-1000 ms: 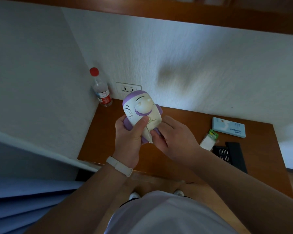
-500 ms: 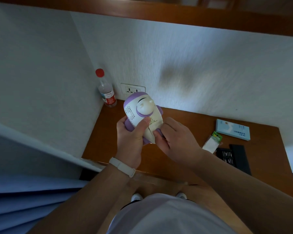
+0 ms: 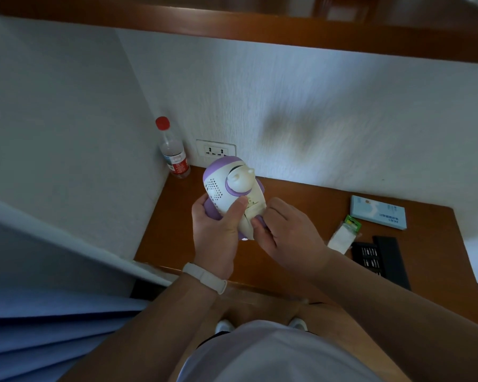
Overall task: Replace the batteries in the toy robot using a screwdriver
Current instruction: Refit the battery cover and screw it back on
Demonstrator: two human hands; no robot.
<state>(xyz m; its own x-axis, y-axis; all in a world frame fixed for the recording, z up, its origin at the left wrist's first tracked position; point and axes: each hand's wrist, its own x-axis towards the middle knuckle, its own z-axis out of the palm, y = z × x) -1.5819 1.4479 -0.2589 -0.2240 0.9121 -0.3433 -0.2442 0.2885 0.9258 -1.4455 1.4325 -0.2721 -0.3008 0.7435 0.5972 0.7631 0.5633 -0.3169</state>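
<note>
The lower body of the white and purple plastic toy robot [image 3: 228, 190] is covered by the left hand [image 3: 215, 235] and right hand [image 3: 290, 235]. Right of the grip, print on the pale blue flat box [image 3: 378, 213] and bits in the open black case [image 3: 369, 256] are too small to be told.

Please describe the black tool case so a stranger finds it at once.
Go to the wooden desk's right end. The black tool case lies nearest the front edge, near a white packet and a pale blue box. It alone is dark, holding rows of metal bits.
</note>
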